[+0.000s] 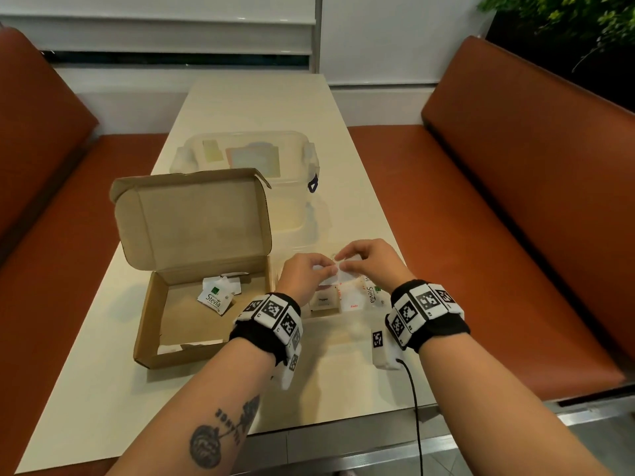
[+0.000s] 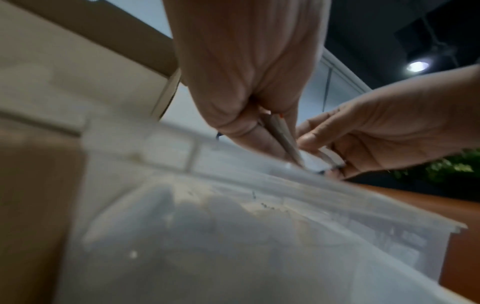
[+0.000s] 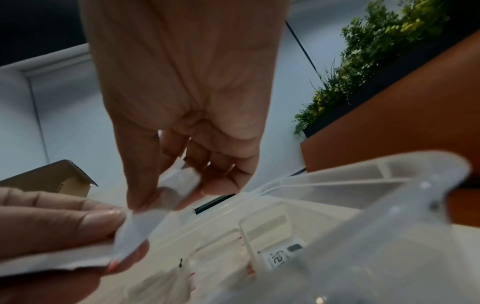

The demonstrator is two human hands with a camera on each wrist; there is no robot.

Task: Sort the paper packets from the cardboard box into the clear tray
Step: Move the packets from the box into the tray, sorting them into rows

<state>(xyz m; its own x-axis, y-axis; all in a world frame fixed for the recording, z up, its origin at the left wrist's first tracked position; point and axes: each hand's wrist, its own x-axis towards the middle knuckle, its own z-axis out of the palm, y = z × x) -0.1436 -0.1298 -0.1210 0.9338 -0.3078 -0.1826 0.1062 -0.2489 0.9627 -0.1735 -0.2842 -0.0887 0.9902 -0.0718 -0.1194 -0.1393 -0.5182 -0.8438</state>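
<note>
My left hand (image 1: pixel 323 269) and right hand (image 1: pixel 345 263) meet over the clear tray (image 1: pixel 357 324), each pinching white paper packets (image 1: pixel 338 277). In the left wrist view, my left hand (image 2: pixel 283 152) grips packets (image 2: pixel 279 131) edge-on above the tray's rim (image 2: pixel 259 181). The right wrist view has my right hand (image 3: pixel 168 197) pinching one packet (image 3: pixel 182 181) while the left fingers (image 3: pixel 64 218) hold another packet (image 3: pixel 137 228). Packets marked Pepper (image 1: pixel 323 300), Salt (image 1: pixel 353 304) and Stevia (image 1: pixel 371 294) lie in tray compartments. The open cardboard box (image 1: pixel 171 324) at left holds Stevia packets (image 1: pixel 214 298).
A clear lidded container (image 1: pixel 247 156) stands behind the box and tray on the cream table (image 1: pixel 275 97). Orange benches (image 1: pixel 515 201) flank the table. A white marker block with a black cable (image 1: pixel 383 348) lies near my right wrist. Plants (image 3: pixel 376 61) are at the far right.
</note>
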